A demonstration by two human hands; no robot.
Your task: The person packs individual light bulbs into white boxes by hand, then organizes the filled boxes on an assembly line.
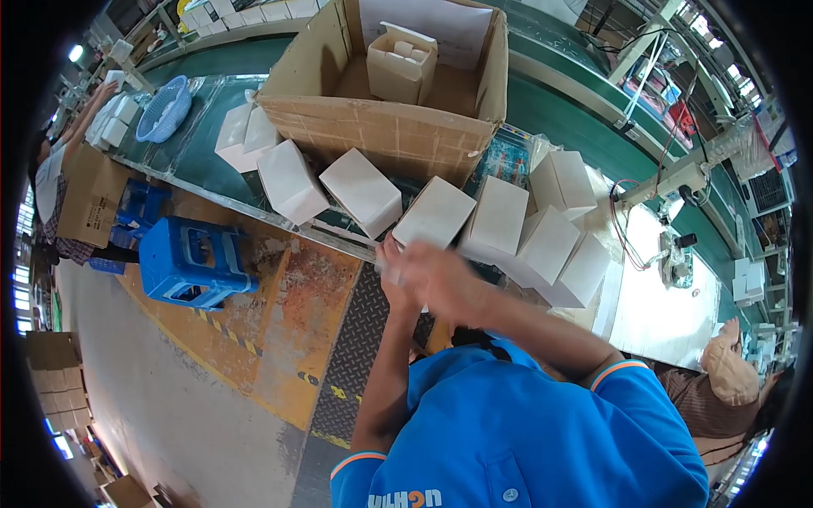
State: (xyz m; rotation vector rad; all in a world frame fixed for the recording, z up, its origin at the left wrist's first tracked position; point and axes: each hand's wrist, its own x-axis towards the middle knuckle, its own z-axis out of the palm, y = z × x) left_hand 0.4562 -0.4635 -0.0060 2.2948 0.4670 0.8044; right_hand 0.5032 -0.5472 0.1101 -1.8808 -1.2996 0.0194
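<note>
Hands, one pair, before you: left hand [396,271] raised, right hand [442,278] crossing close beside it, blurred; how far open either is, or whether anything is held, you cannot tell here.

White box [434,210], one: just beyond your hands, at the tabletop [200,157] edge, between similar boxes, before the large carton [373,135].

Handling, as judged: steady the box with your left, press lightly with your right, spare the neighbours.
</note>
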